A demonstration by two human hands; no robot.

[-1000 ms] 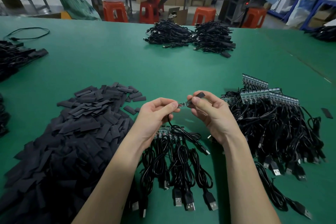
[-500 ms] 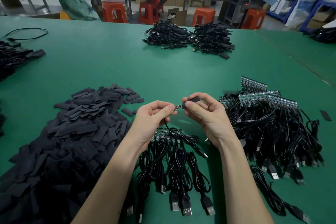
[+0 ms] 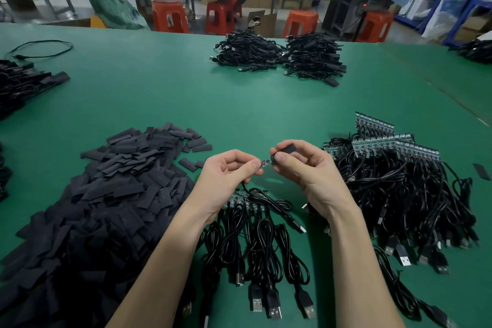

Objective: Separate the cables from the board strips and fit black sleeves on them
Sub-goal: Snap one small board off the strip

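Far left, a heap of loose black sleeves (image 3: 106, 208) is lying on the green tabletop (image 3: 159, 93). Left hand (image 3: 229, 176) is pinching a cable's small board end (image 3: 265, 164) w/ thumb & fingers. Right hand (image 3: 306, 170) is gripping one black sleeve (image 3: 286, 148) (half over the board tip). Right: cables on board strips (image 3: 394, 146) are lying piled.

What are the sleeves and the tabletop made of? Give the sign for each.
Sleeves in the pile: apparently thin matte black plastic or rubber tubing, lying flattened with soft creases. Tabletop: seemingly a green mat, rubber or vinyl, smooth with a dull sheen.
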